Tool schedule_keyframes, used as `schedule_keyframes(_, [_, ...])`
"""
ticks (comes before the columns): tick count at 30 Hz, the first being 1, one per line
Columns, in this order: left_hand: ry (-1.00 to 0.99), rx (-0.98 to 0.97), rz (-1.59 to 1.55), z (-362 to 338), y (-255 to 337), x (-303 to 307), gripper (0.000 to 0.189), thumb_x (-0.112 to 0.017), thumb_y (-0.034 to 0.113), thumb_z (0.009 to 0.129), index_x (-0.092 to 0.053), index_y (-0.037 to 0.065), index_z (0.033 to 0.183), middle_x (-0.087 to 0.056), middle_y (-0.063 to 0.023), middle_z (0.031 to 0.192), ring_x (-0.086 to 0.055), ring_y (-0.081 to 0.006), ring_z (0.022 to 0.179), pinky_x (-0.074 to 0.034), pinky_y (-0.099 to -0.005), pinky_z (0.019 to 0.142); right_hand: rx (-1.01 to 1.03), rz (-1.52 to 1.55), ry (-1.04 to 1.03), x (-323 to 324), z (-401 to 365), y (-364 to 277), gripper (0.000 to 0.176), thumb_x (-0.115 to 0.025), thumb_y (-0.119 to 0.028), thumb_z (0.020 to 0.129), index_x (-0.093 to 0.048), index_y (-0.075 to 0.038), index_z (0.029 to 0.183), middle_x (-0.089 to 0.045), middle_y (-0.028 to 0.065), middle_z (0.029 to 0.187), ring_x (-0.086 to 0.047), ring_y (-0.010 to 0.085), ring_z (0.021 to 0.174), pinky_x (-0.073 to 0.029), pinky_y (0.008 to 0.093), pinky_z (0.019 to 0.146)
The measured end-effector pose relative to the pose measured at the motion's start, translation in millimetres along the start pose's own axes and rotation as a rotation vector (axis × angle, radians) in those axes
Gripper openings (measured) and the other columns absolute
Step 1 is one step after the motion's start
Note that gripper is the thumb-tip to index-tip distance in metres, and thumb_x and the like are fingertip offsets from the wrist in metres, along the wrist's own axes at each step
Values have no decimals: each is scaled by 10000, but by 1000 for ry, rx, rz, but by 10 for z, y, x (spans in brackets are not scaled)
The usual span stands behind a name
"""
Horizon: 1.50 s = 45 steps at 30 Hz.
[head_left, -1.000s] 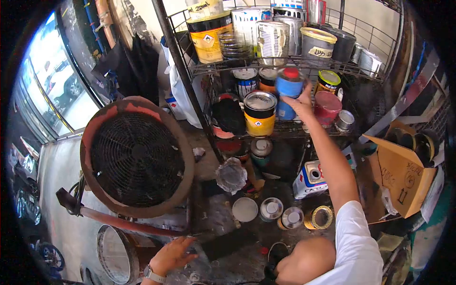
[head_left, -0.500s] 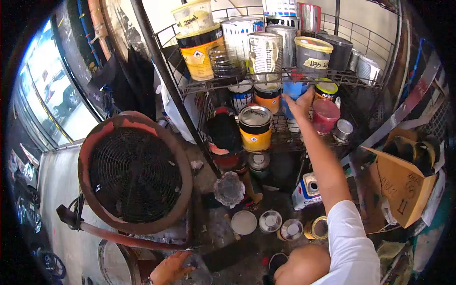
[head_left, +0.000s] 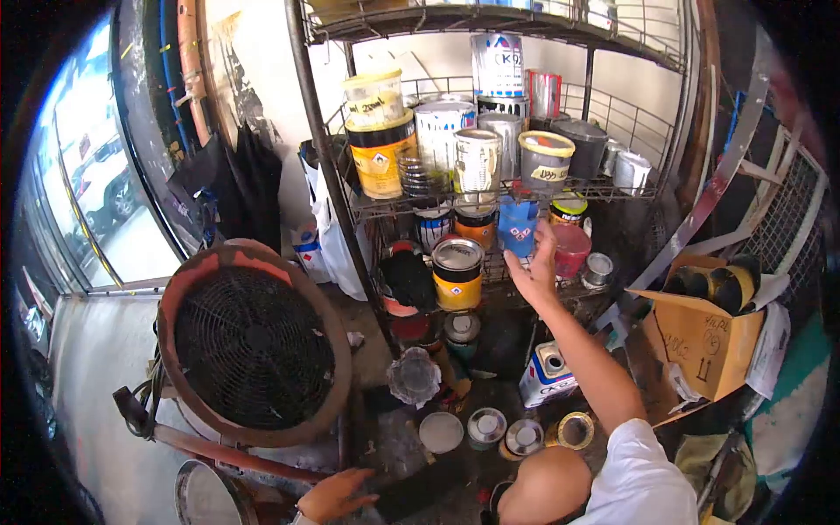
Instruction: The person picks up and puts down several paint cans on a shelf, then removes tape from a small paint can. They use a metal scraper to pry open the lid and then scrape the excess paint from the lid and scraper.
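Note:
My right hand [head_left: 535,267] is raised in front of the wire rack's lower shelf, fingers apart and curved, just below and beside a blue container [head_left: 519,226]. A pink-red tub [head_left: 571,249] stands right of the hand. Left of it are a yellow can with a metal lid [head_left: 458,274] and an orange can [head_left: 475,229]. My left hand [head_left: 337,496] hangs low at the bottom, its fingers spread and holding nothing, near a large round tin [head_left: 210,494].
A big round fan [head_left: 254,346] with a red frame stands at left. Several lidded cans, one a grey-topped can [head_left: 441,432], sit on the floor with a white-blue rectangular tin [head_left: 548,374]. An open cardboard box [head_left: 713,346] is at right. Paint cans fill the upper shelf.
The view has tilted up, showing a higher shelf. My right hand has drawn back slightly from the blue container, its fingers now apart. My left hand's fingers are more spread.

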<state>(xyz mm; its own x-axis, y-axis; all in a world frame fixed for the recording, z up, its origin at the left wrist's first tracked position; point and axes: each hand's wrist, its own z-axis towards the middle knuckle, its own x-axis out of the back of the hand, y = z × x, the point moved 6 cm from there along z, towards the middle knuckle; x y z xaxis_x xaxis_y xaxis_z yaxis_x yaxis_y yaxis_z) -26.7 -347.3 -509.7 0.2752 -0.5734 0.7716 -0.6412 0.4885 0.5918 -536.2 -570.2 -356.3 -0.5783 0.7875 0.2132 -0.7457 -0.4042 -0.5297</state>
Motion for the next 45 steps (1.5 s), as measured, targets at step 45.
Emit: schedule_keyframes(45, [565, -197, 393, -788, 969, 458, 355, -799, 147, 667, -712, 110, 1009, -668, -128, 1069, -625, -380, 1032, -527, -488, 781, 533, 879, -827, -136, -2949, -4104, 779, -801, -332, 779, -470, 43, 1377, -485, 260, 1351, -495, 435, 1244, -416, 515, 1077])
